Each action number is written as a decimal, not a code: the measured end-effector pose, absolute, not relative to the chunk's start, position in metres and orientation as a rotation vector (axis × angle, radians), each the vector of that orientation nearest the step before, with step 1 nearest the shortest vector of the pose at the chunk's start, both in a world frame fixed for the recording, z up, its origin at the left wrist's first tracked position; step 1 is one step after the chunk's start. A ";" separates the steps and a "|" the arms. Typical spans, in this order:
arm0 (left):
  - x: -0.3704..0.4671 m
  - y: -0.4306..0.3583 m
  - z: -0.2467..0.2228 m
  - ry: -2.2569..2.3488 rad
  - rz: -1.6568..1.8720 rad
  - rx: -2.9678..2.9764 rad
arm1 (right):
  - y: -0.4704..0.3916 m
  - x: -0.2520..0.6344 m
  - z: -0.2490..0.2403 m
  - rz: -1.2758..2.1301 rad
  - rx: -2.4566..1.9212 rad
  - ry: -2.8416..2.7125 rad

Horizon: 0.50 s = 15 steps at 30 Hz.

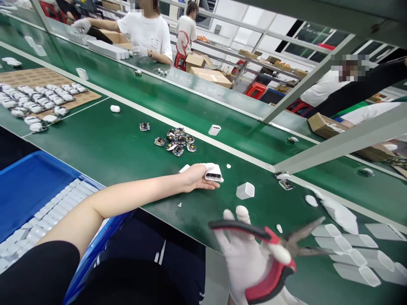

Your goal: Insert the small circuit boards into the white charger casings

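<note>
My left hand [195,177] is bare and closed around a white plastic housing [212,171], whose open end faces right and shows dark parts inside. My right hand [246,258], in a white glove, grips needle-nose pliers [276,250] with red and black handles; their jaws stand apart, pointing right, slightly blurred. Between the two hands an empty white sleeve [245,191] lies on the green bench. Beyond my left hand sits a loose pile of small circuit boards [178,140]. Part of another white piece [185,168] shows behind my left wrist.
Translucent sleeves [356,256] lie at the right. A blue bin [44,163] of white housings is at lower left, near cardboard [90,97] bearing rows of white units [41,99]. A metal post [343,140] crosses the right side. Co-workers sit across the green conveyor belt [146,95].
</note>
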<state>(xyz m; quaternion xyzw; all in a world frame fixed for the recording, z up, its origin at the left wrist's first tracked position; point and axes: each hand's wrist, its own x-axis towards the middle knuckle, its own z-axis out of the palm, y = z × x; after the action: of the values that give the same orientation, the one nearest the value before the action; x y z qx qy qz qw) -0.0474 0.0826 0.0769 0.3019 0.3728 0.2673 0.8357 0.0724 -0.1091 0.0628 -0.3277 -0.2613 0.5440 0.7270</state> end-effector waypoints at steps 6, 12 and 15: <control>-0.047 0.081 0.075 0.788 0.541 0.612 | -0.106 0.057 0.076 1.174 -0.700 -0.358; -0.047 0.081 0.074 0.804 0.556 0.613 | -0.109 0.069 0.066 1.445 -0.751 -0.411; -0.047 0.081 0.073 0.808 0.563 0.631 | -0.104 0.061 0.062 1.554 -0.881 -0.513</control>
<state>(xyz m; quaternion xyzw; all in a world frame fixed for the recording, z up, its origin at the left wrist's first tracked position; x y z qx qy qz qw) -0.0470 0.0808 0.0733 0.2978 0.3815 0.2657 0.8338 0.0614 -0.1044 0.0620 -0.3798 -0.2211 0.6699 0.5984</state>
